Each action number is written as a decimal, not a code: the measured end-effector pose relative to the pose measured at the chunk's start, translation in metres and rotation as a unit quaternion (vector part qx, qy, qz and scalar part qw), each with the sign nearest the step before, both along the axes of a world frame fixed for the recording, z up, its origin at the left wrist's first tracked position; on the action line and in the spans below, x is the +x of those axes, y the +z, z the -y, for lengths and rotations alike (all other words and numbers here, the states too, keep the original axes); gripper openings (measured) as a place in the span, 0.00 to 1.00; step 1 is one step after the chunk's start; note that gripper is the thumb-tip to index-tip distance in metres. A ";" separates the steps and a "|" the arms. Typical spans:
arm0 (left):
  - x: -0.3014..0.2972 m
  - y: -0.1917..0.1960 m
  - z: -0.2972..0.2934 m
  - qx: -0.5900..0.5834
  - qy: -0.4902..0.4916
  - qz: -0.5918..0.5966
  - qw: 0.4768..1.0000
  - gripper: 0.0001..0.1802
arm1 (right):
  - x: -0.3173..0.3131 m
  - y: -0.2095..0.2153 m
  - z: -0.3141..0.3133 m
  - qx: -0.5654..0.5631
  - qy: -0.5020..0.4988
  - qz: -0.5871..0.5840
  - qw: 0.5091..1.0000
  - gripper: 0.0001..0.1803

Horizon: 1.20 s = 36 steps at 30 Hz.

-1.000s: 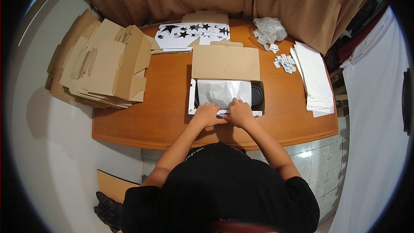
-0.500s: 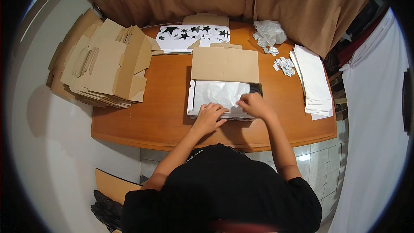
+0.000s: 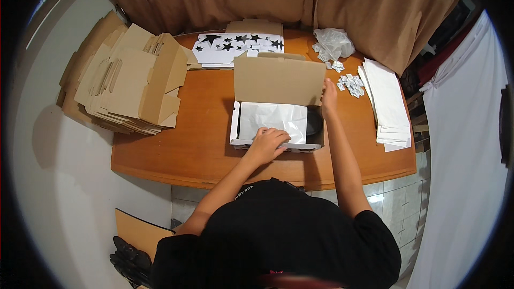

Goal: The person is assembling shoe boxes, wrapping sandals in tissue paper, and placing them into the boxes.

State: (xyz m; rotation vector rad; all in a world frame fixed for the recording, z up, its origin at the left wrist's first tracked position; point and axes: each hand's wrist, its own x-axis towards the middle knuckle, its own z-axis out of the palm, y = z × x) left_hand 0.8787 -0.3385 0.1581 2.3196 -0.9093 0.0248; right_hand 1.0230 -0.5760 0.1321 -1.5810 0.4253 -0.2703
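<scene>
An open cardboard box [image 3: 234,128], white outside with dark marks, stands on the wooden table in front of me. Inside lies a sheet of white wrapping paper [image 3: 267,115], and a black object [image 3: 315,123] shows at the box's right end; its kind is unclear. My left hand [image 3: 270,144] rests over the front wall, its fingers lying on the paper. At the right edge of the raised brown lid [image 3: 278,79] is my right hand [image 3: 329,97], with its fingers up along that edge and partly hidden.
Folded cardboard boxes [image 3: 126,77] are stacked on the left. Behind the box lie white sheets with black stars [image 3: 227,45]. A clear plastic bag [image 3: 334,43], several small white packets [image 3: 352,84] and a pile of white paper [image 3: 386,101] occupy the right side.
My right hand has left the paper and moved up to the lid's right edge. The lid stands more upright, and more of the black object shows. My left hand stays at the front.
</scene>
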 end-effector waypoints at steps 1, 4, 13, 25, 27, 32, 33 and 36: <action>-0.003 -0.004 -0.007 -0.001 0.006 -0.003 1.000 0.13 | -0.014 0.010 -0.005 0.076 0.022 0.048 0.996 0.25; -0.014 -0.001 -0.023 -0.048 0.089 0.101 0.990 0.12 | -0.044 0.006 0.006 0.110 0.072 0.139 0.982 0.26; -0.015 -0.020 -0.070 -0.185 0.365 0.101 0.907 0.19 | -0.119 -0.007 -0.008 0.065 0.010 0.162 0.985 0.17; 0.038 -0.001 -0.058 -0.406 0.282 0.018 0.869 0.37 | -0.125 -0.010 -0.014 -0.206 0.021 0.172 0.963 0.24; 0.025 0.001 -0.055 -0.423 0.264 0.033 0.867 0.39 | -0.132 0.011 -0.026 -0.197 0.014 0.202 0.959 0.25; -0.009 -0.011 -0.063 -0.318 0.232 0.057 0.917 0.36 | -0.137 -0.006 -0.013 -0.159 0.086 0.296 0.938 0.29; -0.015 -0.017 -0.064 -0.318 0.234 0.056 0.917 0.36 | -0.141 -0.009 -0.011 -0.158 0.089 0.295 0.938 0.29; -0.032 -0.025 -0.059 -0.290 0.292 0.035 0.911 0.27 | -0.151 -0.019 -0.008 -0.249 0.091 0.273 0.925 0.24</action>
